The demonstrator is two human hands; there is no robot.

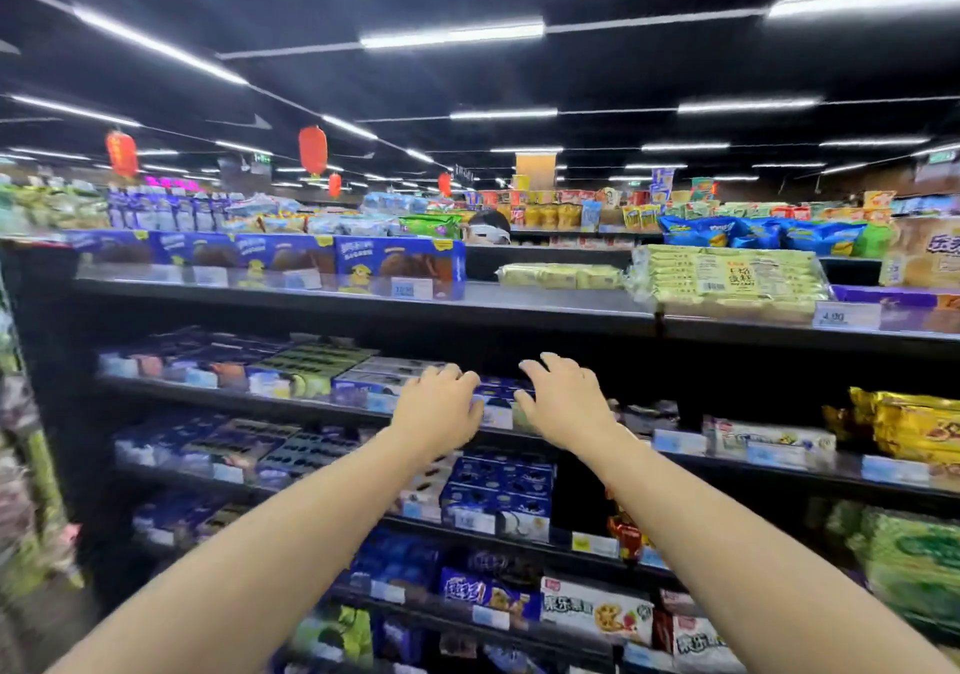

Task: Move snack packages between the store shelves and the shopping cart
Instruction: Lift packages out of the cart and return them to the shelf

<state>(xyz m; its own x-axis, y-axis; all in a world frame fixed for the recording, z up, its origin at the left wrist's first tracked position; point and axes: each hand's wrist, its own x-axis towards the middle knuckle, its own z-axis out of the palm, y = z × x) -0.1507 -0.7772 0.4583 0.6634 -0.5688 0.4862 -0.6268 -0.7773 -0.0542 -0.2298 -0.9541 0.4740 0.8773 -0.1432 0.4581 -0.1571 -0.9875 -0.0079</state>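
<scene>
1 blue snack box (500,399) sits at the front edge of the 2nd shelf (208,395) from the top, among other blue cookie boxes in a dark shelving unit. Around it, a supermarket spreads under a black ceiling with strip lights (452,35) and red lanterns (312,150). The left hand (436,408) is at the box's left end, its grip half curled; whether it has hold of the box cannot be told. The right hand (566,403) hovers at the right end, grip wide, fingers spread and arched, holding nothing. Above, the top shelf (545,304) carries blue biscuit cartons (400,265) and pale green wafer packs (727,281).
</scene>
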